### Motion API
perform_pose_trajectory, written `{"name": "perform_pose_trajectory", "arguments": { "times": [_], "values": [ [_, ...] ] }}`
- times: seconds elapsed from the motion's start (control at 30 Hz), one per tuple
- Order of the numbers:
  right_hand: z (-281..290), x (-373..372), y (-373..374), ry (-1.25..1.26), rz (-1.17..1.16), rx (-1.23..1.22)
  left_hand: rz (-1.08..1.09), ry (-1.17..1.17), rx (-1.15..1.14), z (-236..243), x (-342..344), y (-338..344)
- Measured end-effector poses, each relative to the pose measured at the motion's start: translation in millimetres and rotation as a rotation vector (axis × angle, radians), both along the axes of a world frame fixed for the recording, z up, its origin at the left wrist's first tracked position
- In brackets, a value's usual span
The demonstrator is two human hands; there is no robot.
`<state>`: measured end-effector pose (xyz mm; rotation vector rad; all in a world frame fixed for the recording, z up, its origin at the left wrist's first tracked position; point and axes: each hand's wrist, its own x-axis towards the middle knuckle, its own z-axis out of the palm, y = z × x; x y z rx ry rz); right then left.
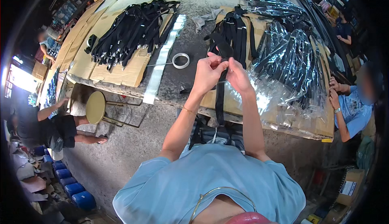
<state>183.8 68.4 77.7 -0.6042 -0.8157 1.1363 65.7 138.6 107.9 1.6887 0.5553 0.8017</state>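
Both my hands meet over the near edge of the worktable. My left hand (208,73) is closed, its thumb and fingers pinching a black strap (220,100). Facing it, my right hand (240,78) has its thumb and fingertips closed on the same strap. One length hangs down past the table edge toward my lap, and a wider black part rises beyond my fingers. Just past my hands lies a bundle of black straps (236,27) on cardboard. To the right are many straps in shiny clear plastic sleeves (289,58).
Left on the table are a pile of black straps (129,29) with silvery ends, a whitish strip (162,68), a tape roll (174,63) and a grey cloth (204,21). A round stool (95,107) stands by a person at left. Another person's hands (334,92) touch the right edge.
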Motion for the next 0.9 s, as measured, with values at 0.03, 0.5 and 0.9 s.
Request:
{"name": "perform_pose_trajectory", "arguments": {
  "times": [0.03,0.5,0.9],
  "values": [
    [-5,5,-8,-0.002,0.01,0.0,0.004,-0.05,-0.031,3,-2,-3],
    [19,51,-2,-0.563,-0.091,-0.187,-0.191,0.108,-0.159,1,-20,-13],
    [43,27,-13,-0.984,-0.287,-0.142,-0.056,0.065,-0.027,-8,-21,-7]
  ]
}}
